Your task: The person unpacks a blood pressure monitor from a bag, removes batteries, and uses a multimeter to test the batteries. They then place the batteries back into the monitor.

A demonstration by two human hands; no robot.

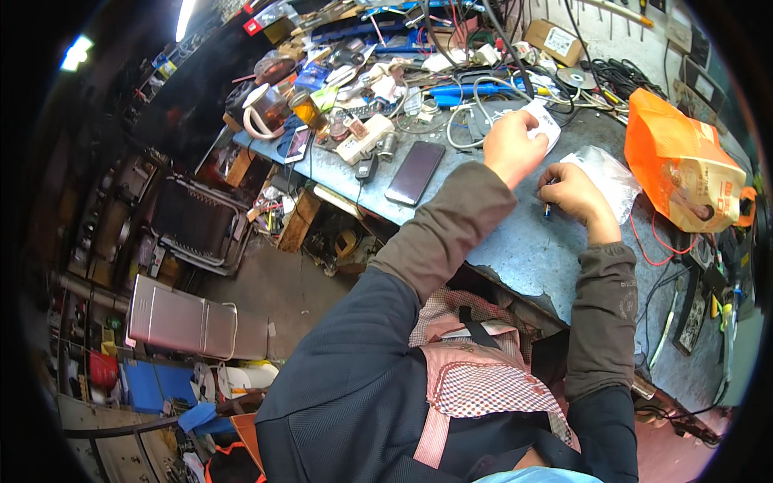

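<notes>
My left hand (515,149) reaches to the back of the blue workbench (515,233), its fingers closed on a white casing (545,125) with dark print on it. A grey-white cable loop (456,138) lies just left of that hand. Nearer to me, my right hand (578,195) is curled with its fingers pinched round a short, slim, dark-and-blue stick (547,211), whose lower end shows beneath the fingers. Its exact kind is hidden by the hand. A clear plastic bag (610,179) lies against the far right side of my right hand.
An orange bag (672,153) stands at the right. A dark phone (415,172) and a white-framed phone (298,145) lie to the left, by a glass jug (264,109). Cables, tools and parts crowd the back. A red wire (656,258) curls at right.
</notes>
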